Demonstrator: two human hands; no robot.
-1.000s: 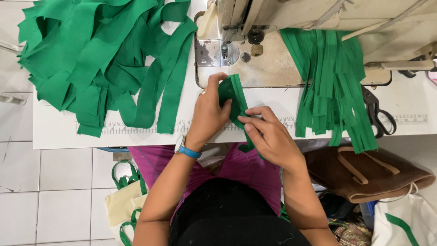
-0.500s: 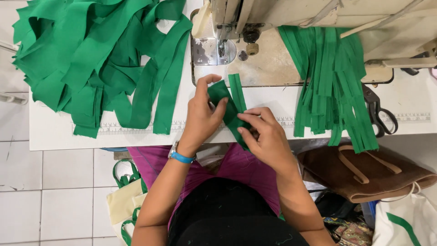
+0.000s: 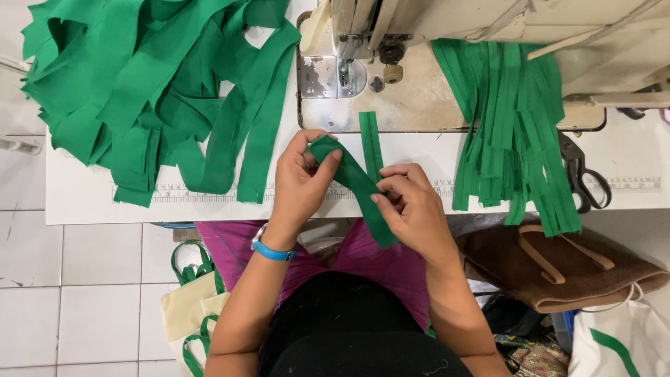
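My left hand (image 3: 301,183) pinches the upper end of a green fabric strip (image 3: 357,183) over the front edge of the white sewing table (image 3: 84,195). My right hand (image 3: 412,206) grips the same strip lower down, where it is folded lengthwise and hangs toward my lap. A second narrow length of the strip (image 3: 370,143) lies flat on the table, pointing at the sewing machine's needle plate (image 3: 331,77). A blue wristband sits on my left wrist.
A big heap of loose green strips (image 3: 153,91) covers the table's left. Several folded green strips (image 3: 509,132) hang over the right side beside black scissors (image 3: 583,178). The sewing machine (image 3: 488,21) is at the top. A brown bag (image 3: 558,262) and tote bags sit on the floor.
Both hands have drawn the strip out longer and flatter; the left hand shifted up and left, and the strip's end now lies stretched toward the needle plate.
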